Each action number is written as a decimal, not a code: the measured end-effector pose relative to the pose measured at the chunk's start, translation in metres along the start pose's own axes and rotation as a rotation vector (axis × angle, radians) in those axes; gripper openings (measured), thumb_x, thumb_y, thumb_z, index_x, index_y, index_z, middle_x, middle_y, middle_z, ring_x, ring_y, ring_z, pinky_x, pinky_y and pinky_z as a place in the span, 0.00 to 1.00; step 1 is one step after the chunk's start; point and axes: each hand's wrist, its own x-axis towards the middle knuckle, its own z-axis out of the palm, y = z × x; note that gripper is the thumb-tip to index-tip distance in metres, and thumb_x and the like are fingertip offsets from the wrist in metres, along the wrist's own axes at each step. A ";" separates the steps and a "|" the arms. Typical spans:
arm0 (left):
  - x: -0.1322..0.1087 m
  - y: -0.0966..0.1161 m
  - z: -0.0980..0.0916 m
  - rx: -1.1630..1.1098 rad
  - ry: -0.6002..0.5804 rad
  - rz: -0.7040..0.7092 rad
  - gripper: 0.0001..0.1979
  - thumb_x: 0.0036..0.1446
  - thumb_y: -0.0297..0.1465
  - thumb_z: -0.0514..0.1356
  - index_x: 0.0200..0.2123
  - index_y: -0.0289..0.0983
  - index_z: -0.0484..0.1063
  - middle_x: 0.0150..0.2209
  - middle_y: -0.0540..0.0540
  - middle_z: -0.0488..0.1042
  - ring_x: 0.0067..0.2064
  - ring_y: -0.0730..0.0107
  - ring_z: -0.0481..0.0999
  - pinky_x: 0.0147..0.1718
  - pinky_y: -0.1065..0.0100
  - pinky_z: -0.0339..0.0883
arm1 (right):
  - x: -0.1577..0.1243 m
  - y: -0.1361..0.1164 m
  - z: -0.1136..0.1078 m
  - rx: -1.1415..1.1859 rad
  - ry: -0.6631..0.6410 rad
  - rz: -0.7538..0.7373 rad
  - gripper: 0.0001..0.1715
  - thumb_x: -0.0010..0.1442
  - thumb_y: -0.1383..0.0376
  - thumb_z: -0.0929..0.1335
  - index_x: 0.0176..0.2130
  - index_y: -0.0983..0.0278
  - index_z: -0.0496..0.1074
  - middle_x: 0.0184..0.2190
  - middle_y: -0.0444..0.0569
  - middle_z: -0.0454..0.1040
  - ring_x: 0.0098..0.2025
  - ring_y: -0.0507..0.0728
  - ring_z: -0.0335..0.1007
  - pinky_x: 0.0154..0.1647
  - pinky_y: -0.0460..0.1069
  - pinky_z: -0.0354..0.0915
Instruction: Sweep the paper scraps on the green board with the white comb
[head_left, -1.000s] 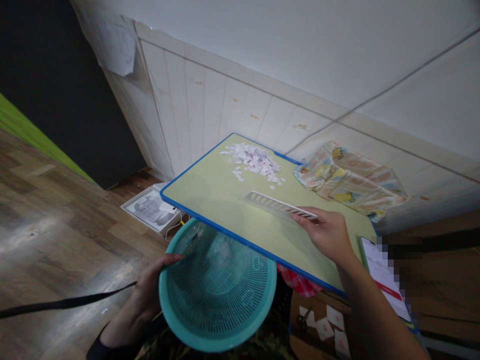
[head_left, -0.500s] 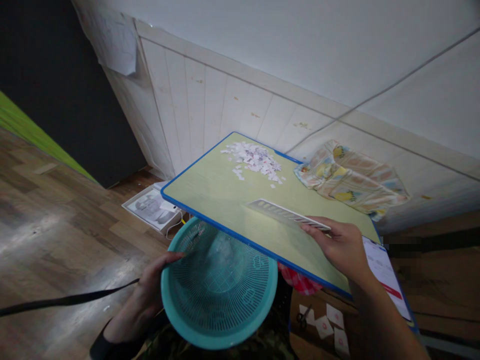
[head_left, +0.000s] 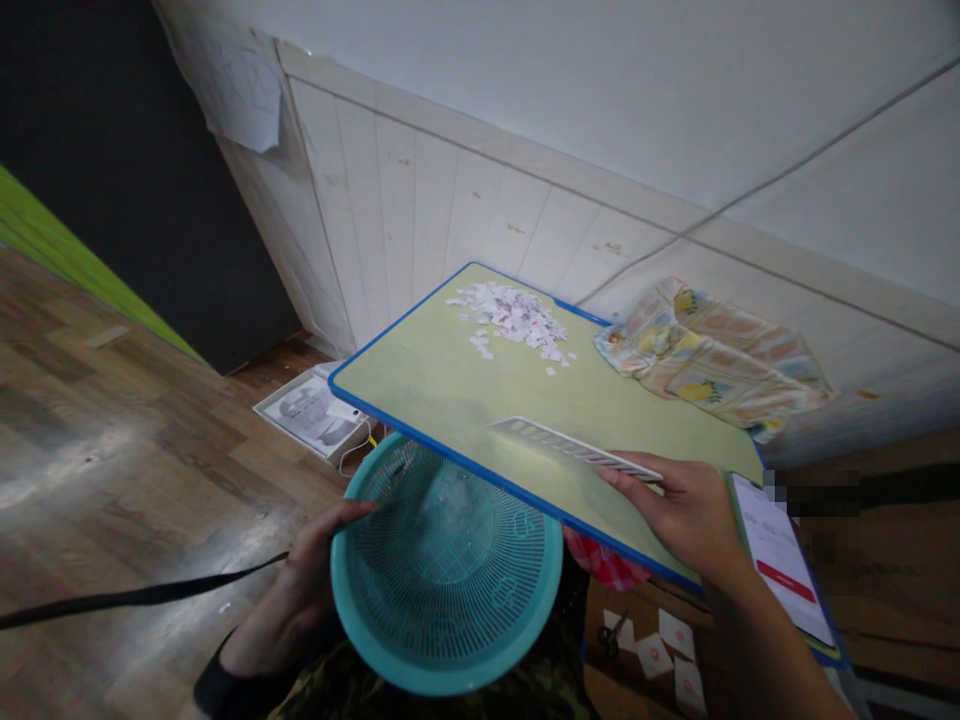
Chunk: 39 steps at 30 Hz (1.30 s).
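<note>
My left hand [head_left: 311, 562] grips the rim of a teal plastic basket [head_left: 445, 665], thumb over the edge. The basket has slotted walls, tilts toward me and sits under the table's front edge; some pale bits lie in its bottom. In my right hand [head_left: 694, 515] is a flat white slotted strip [head_left: 574, 450], pinched at its near end. The strip is held low over the pale green table [head_left: 412, 365] with a blue rim; whether it touches the top I cannot tell. A heap of white paper scraps [head_left: 517, 315] lies toward the table's back corner.
A patterned cloth [head_left: 712, 350] lies along the table's back edge, by the wall. A phone [head_left: 784, 565] rests at the right end. Below are scissors [head_left: 611, 635], several paper cards [head_left: 655, 655] and red checked fabric [head_left: 604, 560]. A white box [head_left: 311, 415] stands on the floor.
The strip in my right hand has shifted slightly nearer to me. My left hand keeps its hold on the basket, and the whole view has moved a little.
</note>
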 end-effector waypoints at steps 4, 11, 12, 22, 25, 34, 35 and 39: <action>-0.008 0.003 0.010 -0.027 0.015 -0.006 0.09 0.50 0.19 0.65 0.21 0.32 0.81 0.19 0.43 0.82 0.19 0.63 0.80 0.20 0.69 0.76 | -0.007 -0.004 -0.003 -0.010 -0.026 -0.021 0.09 0.62 0.64 0.72 0.38 0.60 0.86 0.35 0.47 0.86 0.33 0.60 0.85 0.34 0.47 0.78; -0.006 0.000 0.006 0.033 -0.002 0.036 0.07 0.51 0.20 0.65 0.24 0.30 0.83 0.22 0.41 0.84 0.21 0.62 0.82 0.23 0.67 0.78 | -0.021 -0.001 -0.014 -0.059 -0.020 -0.046 0.08 0.63 0.63 0.72 0.39 0.57 0.86 0.36 0.46 0.86 0.34 0.60 0.85 0.35 0.48 0.79; -0.004 0.000 0.004 0.037 -0.012 0.036 0.06 0.51 0.21 0.66 0.25 0.30 0.84 0.22 0.40 0.85 0.22 0.62 0.82 0.24 0.67 0.79 | -0.023 -0.002 -0.015 -0.052 -0.036 -0.055 0.08 0.63 0.64 0.72 0.39 0.57 0.86 0.36 0.45 0.86 0.33 0.60 0.85 0.35 0.48 0.79; -0.001 -0.002 -0.001 0.066 -0.010 0.045 0.09 0.54 0.21 0.63 0.27 0.27 0.84 0.24 0.37 0.85 0.24 0.60 0.83 0.26 0.65 0.80 | -0.028 -0.012 -0.021 0.024 -0.074 -0.065 0.11 0.62 0.67 0.73 0.41 0.53 0.85 0.36 0.41 0.86 0.32 0.57 0.85 0.35 0.46 0.78; -0.001 -0.002 -0.001 0.070 -0.019 0.046 0.07 0.53 0.21 0.64 0.26 0.28 0.84 0.24 0.39 0.85 0.23 0.61 0.82 0.26 0.65 0.80 | -0.029 -0.013 -0.022 0.024 -0.071 -0.070 0.12 0.61 0.67 0.73 0.41 0.50 0.85 0.35 0.40 0.86 0.32 0.57 0.84 0.34 0.46 0.78; -0.001 -0.003 -0.004 0.057 -0.032 0.028 0.05 0.53 0.23 0.66 0.29 0.30 0.84 0.25 0.40 0.86 0.24 0.62 0.83 0.28 0.65 0.80 | -0.031 -0.013 -0.024 0.034 -0.081 -0.061 0.12 0.61 0.65 0.73 0.41 0.49 0.85 0.35 0.41 0.86 0.31 0.58 0.84 0.32 0.47 0.78; -0.001 -0.003 -0.003 0.059 -0.035 0.022 0.05 0.53 0.23 0.65 0.28 0.30 0.84 0.25 0.40 0.86 0.24 0.62 0.82 0.28 0.65 0.80 | -0.030 -0.014 -0.023 0.015 -0.063 -0.062 0.11 0.62 0.65 0.73 0.41 0.50 0.85 0.35 0.41 0.86 0.31 0.59 0.84 0.32 0.48 0.79; -0.003 -0.001 0.001 0.080 -0.033 0.043 0.07 0.54 0.22 0.64 0.28 0.29 0.84 0.25 0.39 0.85 0.24 0.61 0.82 0.28 0.64 0.80 | -0.026 -0.017 -0.012 -0.032 0.012 -0.069 0.10 0.62 0.64 0.72 0.39 0.53 0.86 0.35 0.43 0.86 0.32 0.60 0.85 0.34 0.49 0.79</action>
